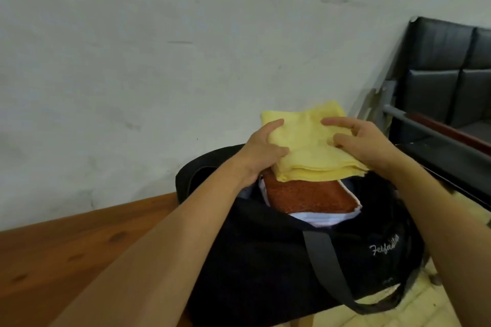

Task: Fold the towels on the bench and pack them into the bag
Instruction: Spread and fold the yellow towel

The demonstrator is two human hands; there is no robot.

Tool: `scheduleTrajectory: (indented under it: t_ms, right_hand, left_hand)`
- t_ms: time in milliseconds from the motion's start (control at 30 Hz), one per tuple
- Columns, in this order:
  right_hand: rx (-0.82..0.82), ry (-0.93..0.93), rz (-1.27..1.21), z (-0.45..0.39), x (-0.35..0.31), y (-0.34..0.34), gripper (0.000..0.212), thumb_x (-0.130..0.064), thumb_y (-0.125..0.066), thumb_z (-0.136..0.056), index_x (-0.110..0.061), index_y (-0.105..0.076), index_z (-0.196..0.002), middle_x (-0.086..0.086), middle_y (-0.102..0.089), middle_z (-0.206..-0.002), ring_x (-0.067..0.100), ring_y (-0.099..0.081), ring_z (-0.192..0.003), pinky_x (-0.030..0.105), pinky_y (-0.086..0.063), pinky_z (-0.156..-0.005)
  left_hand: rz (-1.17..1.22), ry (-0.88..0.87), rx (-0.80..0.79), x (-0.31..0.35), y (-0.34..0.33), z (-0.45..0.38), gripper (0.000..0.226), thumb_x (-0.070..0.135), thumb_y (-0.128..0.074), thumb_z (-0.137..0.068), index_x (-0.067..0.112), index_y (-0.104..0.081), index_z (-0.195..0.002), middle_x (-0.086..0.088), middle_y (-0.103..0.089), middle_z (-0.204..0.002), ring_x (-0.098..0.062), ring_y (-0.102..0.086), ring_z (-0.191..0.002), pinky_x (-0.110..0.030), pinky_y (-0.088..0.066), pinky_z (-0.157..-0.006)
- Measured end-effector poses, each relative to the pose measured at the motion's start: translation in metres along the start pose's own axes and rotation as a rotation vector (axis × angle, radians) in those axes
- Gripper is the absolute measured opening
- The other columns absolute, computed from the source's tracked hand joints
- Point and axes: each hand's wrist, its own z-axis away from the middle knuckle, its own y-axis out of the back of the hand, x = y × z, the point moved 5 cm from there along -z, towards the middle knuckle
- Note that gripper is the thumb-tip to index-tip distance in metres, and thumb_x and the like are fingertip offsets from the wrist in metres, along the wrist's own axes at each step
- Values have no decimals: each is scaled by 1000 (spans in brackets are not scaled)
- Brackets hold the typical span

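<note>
Both hands hold the folded yellow towel [308,146] (left hand [261,151] gripping, right hand [364,142] fingers loosely curled on top).

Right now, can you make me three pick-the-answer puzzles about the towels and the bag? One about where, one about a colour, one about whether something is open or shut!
1. Where is the yellow towel?
A. Flat on the wooden bench
B. On top of the orange towel, over the bag
C. On the black seats

2. What colour is the bag?
A. Black
B. Red
C. White

3. Is the bag open or shut?
A. Zipped shut
B. Open at the top
C. Folded flat

Answers:
1. B, the left hand and right hand hold it right above the orange towel that sticks out of the bag.
2. A, its cloth is black with white writing on the side.
3. B, folded towels show through its top.
</note>
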Motion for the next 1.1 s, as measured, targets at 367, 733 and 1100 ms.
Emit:
scheduleTrajectory:
  t_ms: [367, 733, 1100]
  right_hand:
    - [-273, -75, 576, 2, 85, -48, 48, -18, -44, -100, -34, -44, -145, 6, -34, -156, 32, -43, -132, 39, -38, -104]
    - [-334, -36, 702, 9, 83, -101, 57, -48, -12, -105, -35, 5, -158, -5, 12, -166, 14, 11, -153, 46, 6, -122]
    - [-131, 138, 594, 31, -17, -92, 39, -34, -31, -107, -13, -64, -107, 5, -63, -121, 26, -57, -112, 40, -42, -95]
  left_hand:
    - [-880, 213, -105, -50, -28, -11, 70, 33, -60, -95, 26, -24, -155, -10, -15, -157, -36, -41, -134, -45, -42, -107]
    - [-1331, 88, -254, -80, -39, -20, 63, 41, -13, -106, 12, 15, -155, -4, 26, -161, -19, 23, -148, -47, 10, -121]
    - [-1012, -186, -76, -4, 33, 37, 30, 27, -39, -103, 12, -62, -91, -4, -62, -92, -22, -60, -86, -44, -50, -82]
